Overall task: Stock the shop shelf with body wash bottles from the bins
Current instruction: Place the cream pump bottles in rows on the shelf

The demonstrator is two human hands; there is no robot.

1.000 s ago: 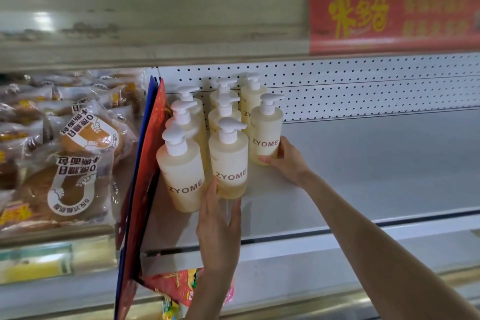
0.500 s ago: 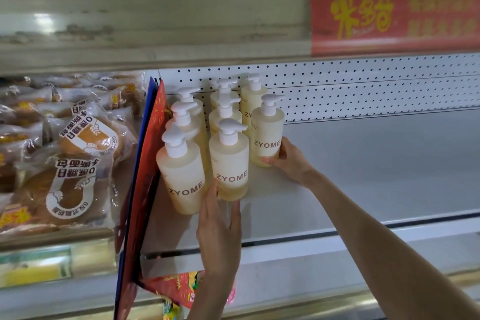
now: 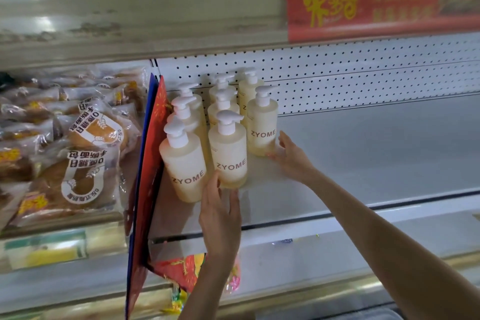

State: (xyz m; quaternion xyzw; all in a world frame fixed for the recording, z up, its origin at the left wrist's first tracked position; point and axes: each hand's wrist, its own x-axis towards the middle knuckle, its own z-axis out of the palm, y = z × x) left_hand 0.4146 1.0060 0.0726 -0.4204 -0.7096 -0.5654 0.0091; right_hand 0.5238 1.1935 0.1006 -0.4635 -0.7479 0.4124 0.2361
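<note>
Head view. A cluster of pale-yellow clear plastic pump bottles marked ZYOME (image 3: 227, 153) stands upright on the grey metal shelf (image 3: 376, 153).

Left hand (image 3: 220, 215), 6 o'clock of cluster: fingers straight, tips touching the front middle bottle's base, nothing gripped.

Right hand (image 3: 293, 158), 4 o'clock: fingers loosely spread against the rightmost bottle's foot.

Red-and-blue card divider (image 3: 145, 176) at 9 o'clock, touching the cluster, with bagged bread packs (image 3: 78, 153) beyond it.

Red banner with yellow characters (image 3: 376, 2) at 1 o'clock.
</note>
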